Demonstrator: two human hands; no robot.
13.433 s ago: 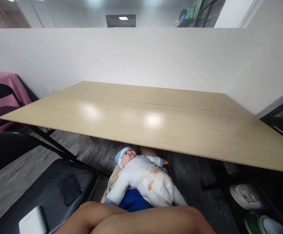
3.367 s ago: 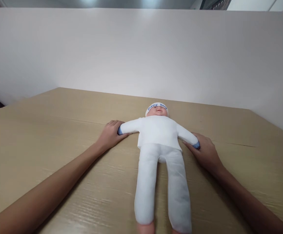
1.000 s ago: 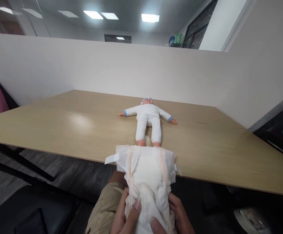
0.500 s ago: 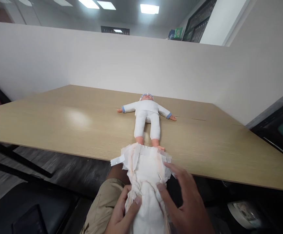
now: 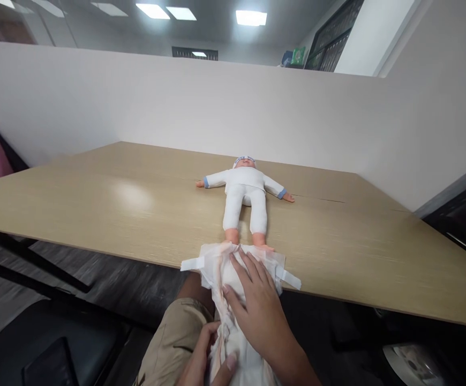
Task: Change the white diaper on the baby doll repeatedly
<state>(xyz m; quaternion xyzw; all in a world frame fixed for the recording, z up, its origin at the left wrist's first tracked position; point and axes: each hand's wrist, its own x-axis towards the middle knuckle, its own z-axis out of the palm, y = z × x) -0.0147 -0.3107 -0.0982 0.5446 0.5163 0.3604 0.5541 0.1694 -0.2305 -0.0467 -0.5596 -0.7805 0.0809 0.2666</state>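
An unfolded white diaper [image 5: 211, 273] stretches from my lap to the table's front edge, its two tape tabs spread out to the sides. My left hand [image 5: 209, 356] grips the diaper's lower left side, thumb on top and fingers around the edge. Across the upper inner face lies my right hand [image 5: 253, 295], palm down with fingers extended. Just beyond the diaper's far end, a baby doll [image 5: 245, 187] in white clothes with blue cuffs lies on its back, arms out and feet towards me. The diaper's near end runs out of view.
The doll lies on a wooden table [image 5: 156, 214] backed by a white partition [image 5: 177, 102]. A black chair [image 5: 56, 332] with a dark flat object [image 5: 50, 364] on it stands at lower left. A dark screen-like object [image 5: 461, 214] is at the right edge.
My right hand has moved from the diaper's right edge onto its upper middle, fingers now flat. The right tape tab now sticks out to the side. My left hand keeps its grip.
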